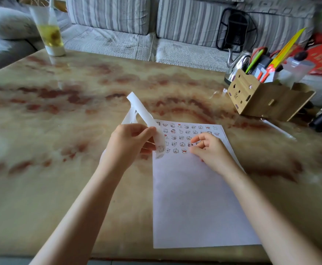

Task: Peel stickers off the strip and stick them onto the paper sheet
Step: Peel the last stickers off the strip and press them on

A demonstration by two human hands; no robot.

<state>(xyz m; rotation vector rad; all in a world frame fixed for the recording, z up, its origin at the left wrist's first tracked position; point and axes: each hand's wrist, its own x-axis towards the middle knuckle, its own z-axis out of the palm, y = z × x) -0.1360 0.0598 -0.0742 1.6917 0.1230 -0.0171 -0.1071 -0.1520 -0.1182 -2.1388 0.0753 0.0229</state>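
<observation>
Your left hand (131, 145) pinches the strip (143, 111), curled above the left edge of the paper sheet (194, 197), and your right hand (210, 150) curls at the last sticker row (175, 150), maybe holding one, I cannot tell, so the strip's dangling end may snag there.

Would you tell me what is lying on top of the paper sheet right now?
Rows of cartoon stickers cover the far end of the paper sheet; the right hand rests there too, hiding whatever lies beneath it.
</observation>
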